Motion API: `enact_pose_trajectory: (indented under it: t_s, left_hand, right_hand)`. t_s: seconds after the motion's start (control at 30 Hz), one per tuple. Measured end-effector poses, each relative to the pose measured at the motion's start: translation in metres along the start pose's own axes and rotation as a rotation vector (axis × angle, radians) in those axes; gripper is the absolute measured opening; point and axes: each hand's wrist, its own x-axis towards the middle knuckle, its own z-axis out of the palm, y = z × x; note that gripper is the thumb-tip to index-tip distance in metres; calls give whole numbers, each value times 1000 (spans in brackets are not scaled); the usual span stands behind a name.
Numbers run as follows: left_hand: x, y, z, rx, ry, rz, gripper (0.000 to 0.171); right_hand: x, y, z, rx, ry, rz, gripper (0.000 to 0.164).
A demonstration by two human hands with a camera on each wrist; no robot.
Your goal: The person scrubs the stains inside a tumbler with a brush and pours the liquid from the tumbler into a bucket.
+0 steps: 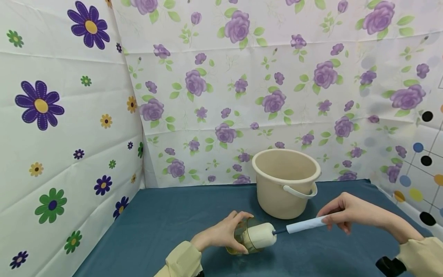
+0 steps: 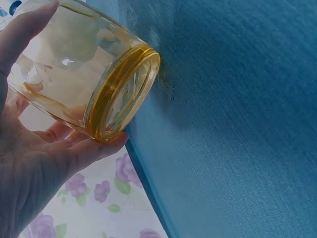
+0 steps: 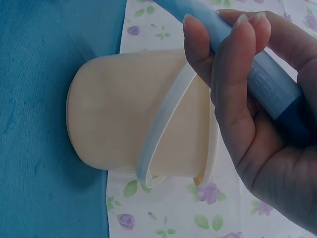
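My left hand (image 1: pixel 221 232) grips a clear amber-tinted glass cup (image 2: pixel 64 64), tilted on its side close over the blue cloth, its mouth toward the right. The thumb and fingers wrap its wall in the left wrist view, near the thick yellow base. Partly inside the cup's mouth is the cream sponge head (image 1: pixel 264 234) of a cup brush. From it a thin dark stem runs to the light-blue handle (image 1: pixel 306 224), which my right hand (image 1: pixel 360 213) pinches between thumb and fingers. The handle's darker blue end shows in the right wrist view.
A cream bucket (image 1: pixel 277 198) stands upright behind the hands, its white handle (image 1: pixel 301 193) hanging down on the right side. Blue cloth (image 1: pixel 173 215) covers the table. Flower-patterned sheets (image 1: pixel 207 115) rise at the back and left, and a dotted sheet (image 1: pixel 415 177) at the right.
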Motion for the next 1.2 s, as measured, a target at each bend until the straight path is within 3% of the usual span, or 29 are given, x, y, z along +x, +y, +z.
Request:
enact_pose_trajectory:
  t_s: [0.7, 0.93, 1.2]
  left_hand:
    - [0, -1, 1, -28, -4, -11, 78]
    - [0, -3, 0, 54, 16, -10, 79]
    - [1, -2, -1, 56, 16, -10, 80]
  right_hand:
    - [4, 2, 5, 34, -20, -47, 26]
    - [5, 3, 5, 29, 4, -57, 27]
    - [6, 1, 3, 22, 34, -40, 26]
